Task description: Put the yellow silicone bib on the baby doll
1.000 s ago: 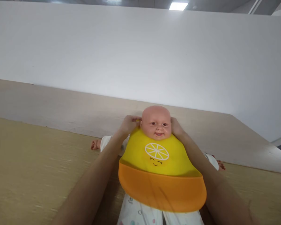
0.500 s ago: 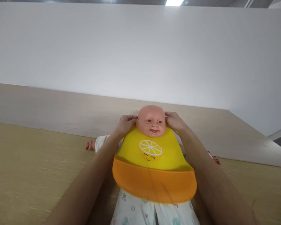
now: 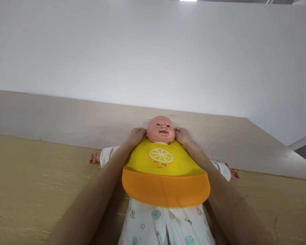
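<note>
two bare hands show in the head view, one at each side of the neck of a doll (image 3: 160,127) that wears a yellow bib (image 3: 139,156). the left hand (image 3: 136,136) is bent inward beside the doll's head, its fingertips partly hidden there; i cannot tell whether they pinch the bib's neckband or only rest near it. the right hand (image 3: 184,136) sits at the opposite side of the head with its fingers curled, close against the cheek and the bib's upper corner; whether it grips anything cannot be told either.

the bib lies spread over the doll's chest, its upper edge just below the chin, where a thin strip of white shows. a white citrus-slice print (image 3: 161,155) is in its middle, above a small smile drawn in dark lines. an orange pocket (image 3: 165,189) runs across the whole lower part. below it, white clothing (image 3: 142,224) with pastel prints covers the doll's legs and runs out of the view at the bottom.

the doll faces the camera with its arms spread wide; white sleeves (image 3: 107,155) show beyond the person's forearms (image 3: 91,200). under it is a yellowish surface (image 3: 35,170), with a paler strip (image 3: 66,115) behind its head and a white wall (image 3: 142,51) beyond.
</note>
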The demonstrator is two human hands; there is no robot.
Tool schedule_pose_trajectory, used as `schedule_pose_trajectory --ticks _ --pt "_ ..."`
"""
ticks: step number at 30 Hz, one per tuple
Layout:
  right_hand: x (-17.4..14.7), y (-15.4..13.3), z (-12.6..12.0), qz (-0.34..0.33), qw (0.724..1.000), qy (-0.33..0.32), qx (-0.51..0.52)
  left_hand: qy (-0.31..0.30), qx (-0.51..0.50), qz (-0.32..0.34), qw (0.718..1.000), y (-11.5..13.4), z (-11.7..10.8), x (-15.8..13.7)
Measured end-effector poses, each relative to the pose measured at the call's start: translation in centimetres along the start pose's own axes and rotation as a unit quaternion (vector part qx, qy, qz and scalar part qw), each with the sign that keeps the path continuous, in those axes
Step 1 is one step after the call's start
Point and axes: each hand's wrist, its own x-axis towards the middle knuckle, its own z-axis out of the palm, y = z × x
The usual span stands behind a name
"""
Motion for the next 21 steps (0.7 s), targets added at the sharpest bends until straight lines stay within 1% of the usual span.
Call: schedule_pose_trajectory --ticks 2,5,8,10,12,13,17,19,21 --pt "0.1 0.1 -0.3 -0.006 1.0 0.002 -0.025 0.006 -0.013 -0.003 1.0 -0.2 0.0 0.4" --pt "-0.7 0.1 -0.7 -0.006 0.999 0.004 -0.052 0.035 -0.031 -0.02 0.999 -0.2 -0.2 0.2" --pt "-3.1 -0.3 -1.4 0.004 0.999 0.013 -0.05 0.037 -0.06 -0.056 0.996 0.5 -0.6 -1.4" --pt "-5.5 -0.7 -2.2 0.019 1.0 0.007 -0.01 0.023 -0.111 -0.093 0.989 1.1 -1.1 -3.1" --pt "-7.8 -1.0 -3.2 0.026 0.998 -0.021 0.05 -0.001 -0.146 -0.111 0.983 1.8 -1.9 -4.9" --pt "-8.8 -1.0 -3.7 0.022 0.996 -0.04 0.073 -0.017 -0.148 -0.108 0.983 2.0 -2.4 -5.8" --pt "-11.6 -0.9 -5.3 0.01 0.989 -0.115 0.098 -0.09 -0.121 -0.086 0.985 2.6 -4.3 -8.8" --pt "-12.3 -0.8 -5.4 0.019 0.981 -0.143 0.127 -0.102 -0.119 -0.08 0.984 2.9 -4.8 -9.9" --pt "-12.7 -0.9 -5.2 0.022 0.974 -0.149 0.168 -0.091 -0.139 -0.083 0.983 3.2 -4.7 -10.5"
